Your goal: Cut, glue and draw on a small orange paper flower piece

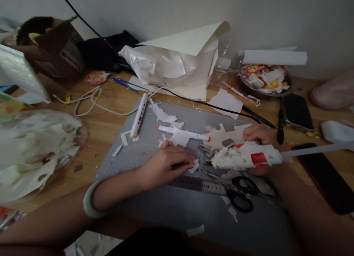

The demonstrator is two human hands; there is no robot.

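Note:
In my right hand [261, 136] is a white hot glue gun [246, 158] with a red patch, its front covered in stringy dried glue. A translucent glue stick [315, 150] pokes out of its back end. The nozzle points left, close to my left hand [168, 162], whose fingertips pinch a small white paper piece [194, 165] with a bit of orange. Below the gun lie black-handled scissors [240, 199] and a metal ruler [197, 184] on the grey cutting mat [166, 204]. A white marker with orange ends [190, 133] rests above my left hand.
Paper scraps [163, 112] and another marker [139, 116] lie on the mat. A scrap-filled plastic bag [35, 149] stands left. A metal bowl [265, 92] of scraps is at the back right, with phones [326, 175] nearby. A black cable [210, 105] crosses the back.

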